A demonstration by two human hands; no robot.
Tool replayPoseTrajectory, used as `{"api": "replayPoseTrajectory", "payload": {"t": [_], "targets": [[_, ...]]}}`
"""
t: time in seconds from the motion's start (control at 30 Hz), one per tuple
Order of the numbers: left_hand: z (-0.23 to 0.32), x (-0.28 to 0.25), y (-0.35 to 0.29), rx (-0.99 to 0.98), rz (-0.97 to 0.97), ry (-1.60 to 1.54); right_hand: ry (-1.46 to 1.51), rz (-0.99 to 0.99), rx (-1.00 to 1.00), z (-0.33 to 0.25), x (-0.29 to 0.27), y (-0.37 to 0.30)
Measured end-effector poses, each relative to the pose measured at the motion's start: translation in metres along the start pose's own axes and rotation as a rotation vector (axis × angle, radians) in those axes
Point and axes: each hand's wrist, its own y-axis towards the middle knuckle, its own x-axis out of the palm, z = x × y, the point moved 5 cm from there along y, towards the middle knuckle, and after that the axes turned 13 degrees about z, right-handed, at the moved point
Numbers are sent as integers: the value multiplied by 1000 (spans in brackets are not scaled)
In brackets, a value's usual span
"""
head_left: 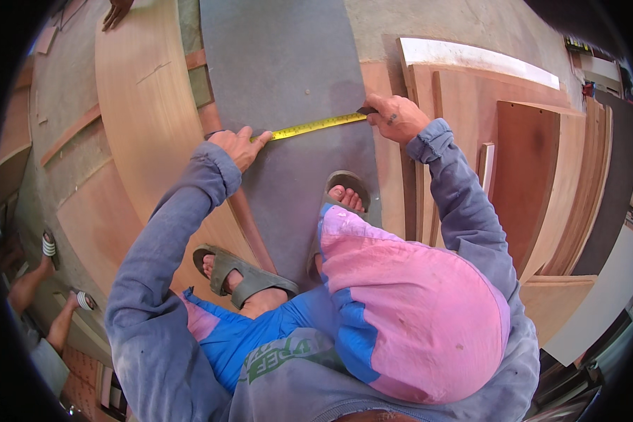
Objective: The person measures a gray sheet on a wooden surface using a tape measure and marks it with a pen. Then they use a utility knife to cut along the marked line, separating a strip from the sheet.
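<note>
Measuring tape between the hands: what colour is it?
The measuring tape is yellow with dark markings, seen in the head view.

Tape (316, 127): yellow, dark markings
Panel (281, 63): dull grey
Plank (137, 98), left of panel: pale tan, fine grain
Strip (478, 62), right of panel: white
Sandals (257, 283): olive
Sleeves (163, 243): faded blue-grey
Trousers (422, 309): pink, bright blue
Slides (48, 245), far left of panel: dark-and-white stripes

Bent arms (179, 225) extended forward, left hand (235, 147) and right hand (403, 121) well apart, fingers (262, 139) curled
</note>
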Motion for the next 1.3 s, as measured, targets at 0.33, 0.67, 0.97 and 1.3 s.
{"api": "replayPoseTrajectory", "payload": {"t": [0.33,0.67,0.97,1.3], "targets": [[-1,1,-1,14,28,10,-137,-61,-111,5,20,15],[-2,1,-1,-3,-46,16,-193,-101,-83,2,13,16],[-2,1,1,3,-136,19,-195,-75,-130,-2,13,20],[-2,-1,1,-2,-138,5,-238,-156,-143,-6,17,28]]}}
